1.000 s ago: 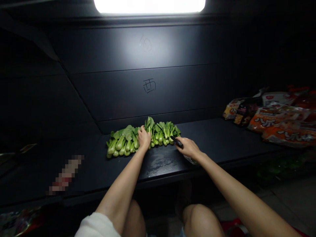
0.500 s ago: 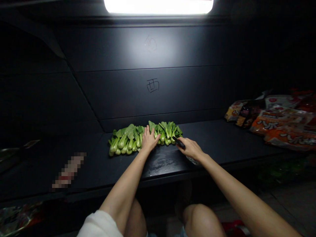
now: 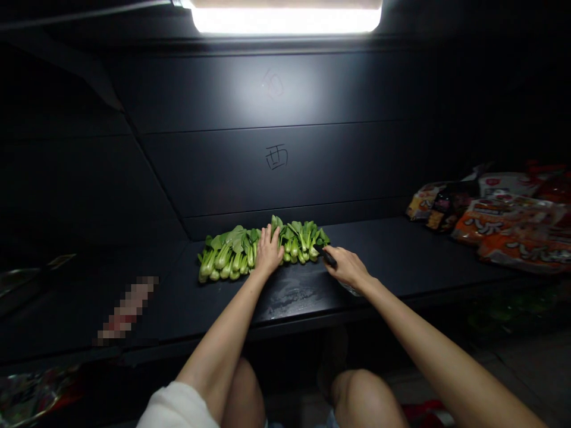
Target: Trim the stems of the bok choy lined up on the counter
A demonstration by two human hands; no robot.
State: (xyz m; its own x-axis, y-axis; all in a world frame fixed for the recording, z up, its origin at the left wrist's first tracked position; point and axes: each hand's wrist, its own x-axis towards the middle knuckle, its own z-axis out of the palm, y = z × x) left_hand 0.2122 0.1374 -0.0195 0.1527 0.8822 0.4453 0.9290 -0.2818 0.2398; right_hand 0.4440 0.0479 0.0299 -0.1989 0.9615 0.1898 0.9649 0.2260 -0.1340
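Rows of green bok choy (image 3: 232, 255) lie across the dark shelf (image 3: 370, 249), leaves toward the back panel and pale stem ends toward me. My left hand (image 3: 268, 252) rests flat over the middle of the rows with fingers stretched out and hides the stalks under it. At the right end, my right hand (image 3: 347, 266) is closed around a spray bottle (image 3: 329, 258). Its black head points at the bok choy, and part of a clear body shows below my palm.
Orange snack bags (image 3: 499, 223) and other packets are piled at the right. A wet patch (image 3: 289, 297) shines near the front edge. A blurred-out long item (image 3: 129, 309) lies at left, beside a partly visible round pan-like thing (image 3: 20, 279). Overhead glows a lamp (image 3: 288, 21).
My left hand has shifted slightly right over the bok choy, and its fingers have gone from curled at the leaves to stretched flat. My right hand keeps the spray bottle in nearly the same place.
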